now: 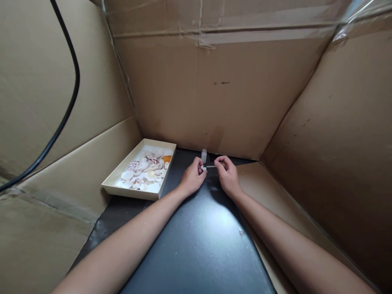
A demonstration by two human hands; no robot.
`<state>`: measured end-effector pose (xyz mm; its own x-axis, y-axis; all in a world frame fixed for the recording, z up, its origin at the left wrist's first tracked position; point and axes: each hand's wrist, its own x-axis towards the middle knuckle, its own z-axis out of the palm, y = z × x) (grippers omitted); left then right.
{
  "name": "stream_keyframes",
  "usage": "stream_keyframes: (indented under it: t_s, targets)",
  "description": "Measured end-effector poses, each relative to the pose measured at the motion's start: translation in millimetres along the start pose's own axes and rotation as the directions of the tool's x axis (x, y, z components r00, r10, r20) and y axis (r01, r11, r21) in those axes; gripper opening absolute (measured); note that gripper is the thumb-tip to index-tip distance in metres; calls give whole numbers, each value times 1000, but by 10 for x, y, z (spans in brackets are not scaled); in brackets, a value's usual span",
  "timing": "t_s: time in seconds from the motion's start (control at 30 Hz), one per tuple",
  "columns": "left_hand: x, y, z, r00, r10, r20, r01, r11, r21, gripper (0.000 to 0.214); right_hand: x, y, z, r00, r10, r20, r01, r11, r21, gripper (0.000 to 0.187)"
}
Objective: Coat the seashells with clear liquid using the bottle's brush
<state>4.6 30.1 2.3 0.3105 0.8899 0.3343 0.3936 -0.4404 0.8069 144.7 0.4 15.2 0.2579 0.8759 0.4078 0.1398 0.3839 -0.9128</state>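
The left hand [192, 178] pinches a small white piece [203, 168] between its thumb and fingers, the grip narrow, above the far part of the dark table [190, 241]. The right hand [228, 175] faces it from just beside, fingers curled and thumb drawn in, holding one end of a thin stick [211, 166] that points across the gap toward the white piece; whether the tip touches it is too small to tell. Just beyond the left hand a small clear bottle [203, 155] stands upright near the back cardboard wall [199, 90]. To the left of the hands, well apart from the bottle, a shallow cream tray [131, 192] holds many pale and patterned shells [134, 165], with an orange shell [166, 159] near its right side. A black cable [76, 75] curves down in front of the left cardboard wall [101, 94].
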Motion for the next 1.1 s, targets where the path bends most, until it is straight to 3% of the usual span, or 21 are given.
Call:
stream_keyframes:
  t_s: [0.1, 0.27, 0.43, 0.57, 0.7, 0.9, 1.1]
  targets:
    - [4, -8, 1, 1000, 3, -11, -4, 1000, -17, 16, -4, -9, -1, 999, 5, 35, -7, 999, 34, 14]
    - [18, -25, 11, 1000, 8, -12, -9, 999, -39, 16, 8, 6, 9, 998, -62, -33, 59, 994, -94, 13]
    - [17, -19, 12, 1000, 4, -17, -5, 998, -66, 16, 2, 19, 5, 999, -36, 33, 38, 998, -50, 13]
    - [13, -22, 11, 1000, 0, -14, -1, 997, -83, 17, 2, 15, 6, 997, -74, -18, 71, 988, -134, 14]
    - [22, -38, 16, 1000, 3, -13, -5, 993, -121, 17, -2, -11, 6, 997, -73, 14, 74, 994, -76, 17]
    - [45, -65, 21, 1000, -8, -23, 3, 981, -193, 17, -5, -11, 9, 998, -56, -11, 52, 977, -208, 23]
    - [52, -69, 20, 1000, -14, -19, 9, 975, -222, 19, -8, -22, 4, 997, -67, 45, 73, 985, -155, 24]
